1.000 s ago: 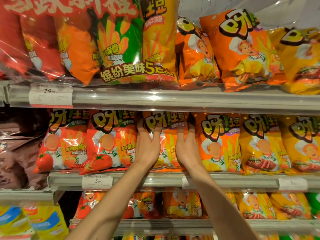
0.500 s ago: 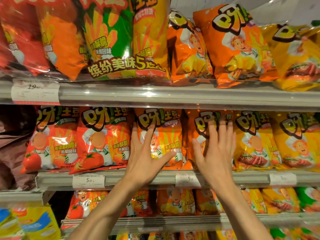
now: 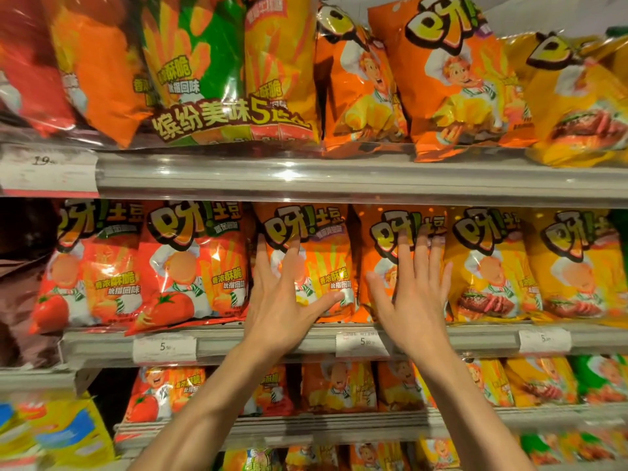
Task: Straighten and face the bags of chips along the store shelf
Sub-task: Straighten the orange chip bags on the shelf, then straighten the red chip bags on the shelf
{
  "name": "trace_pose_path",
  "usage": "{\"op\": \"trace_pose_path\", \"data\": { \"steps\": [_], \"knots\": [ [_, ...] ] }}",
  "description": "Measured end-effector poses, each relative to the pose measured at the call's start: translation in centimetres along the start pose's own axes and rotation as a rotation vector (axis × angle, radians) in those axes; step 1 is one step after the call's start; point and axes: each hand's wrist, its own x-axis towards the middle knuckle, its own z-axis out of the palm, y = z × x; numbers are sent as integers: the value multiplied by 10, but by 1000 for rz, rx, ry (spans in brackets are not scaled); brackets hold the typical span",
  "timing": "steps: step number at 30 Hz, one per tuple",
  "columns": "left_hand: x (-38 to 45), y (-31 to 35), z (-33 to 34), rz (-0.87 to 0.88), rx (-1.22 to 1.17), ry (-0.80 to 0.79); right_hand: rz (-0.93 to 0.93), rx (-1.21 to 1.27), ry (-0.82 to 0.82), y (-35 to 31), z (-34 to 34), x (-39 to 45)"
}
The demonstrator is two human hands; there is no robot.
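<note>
The middle shelf (image 3: 238, 345) carries a row of chip bags facing out. My left hand (image 3: 282, 300) lies flat with spread fingers on the front of an orange bag (image 3: 319, 246) at the row's centre. My right hand (image 3: 414, 300) presses with straight fingers on the neighbouring orange bag (image 3: 380, 239) just to the right. Two red tomato bags (image 3: 190, 263) stand to the left, the nearer one tilted with its bottom corner over the shelf edge. Yellow steak-picture bags (image 3: 489, 266) continue to the right.
The upper shelf (image 3: 306, 178) holds larger orange bags (image 3: 441, 79) and a multi-pack (image 3: 210, 83). The lower shelf (image 3: 339, 426) has smaller bags (image 3: 336, 385). Price tags (image 3: 164, 348) run along the shelf rails. Brown bags (image 3: 23, 283) sit at the far left.
My right hand has moved from beside the centre bag rightwards onto the neighbouring orange bag. My left hand has opened flat on the centre bag's front. The view has shifted right.
</note>
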Motion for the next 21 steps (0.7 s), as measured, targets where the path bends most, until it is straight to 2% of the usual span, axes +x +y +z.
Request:
{"op": "trace_pose_path", "data": {
  "steps": [5, 9, 14, 21],
  "knots": [
    [-10, -6, -19, 55, -119, -63, 43, 144, 3, -6, -24, -11],
    [-31, -21, -43, 132, -187, -16, 81, 291, 67, -27, -36, -42],
    [-59, -51, -83, 99, -379, -55, 307, 537, -157, -72, -31, -86],
    [-85, -104, -138, -32, -487, 14, 370, 617, -273, -128, -5, -124]
  ]
}}
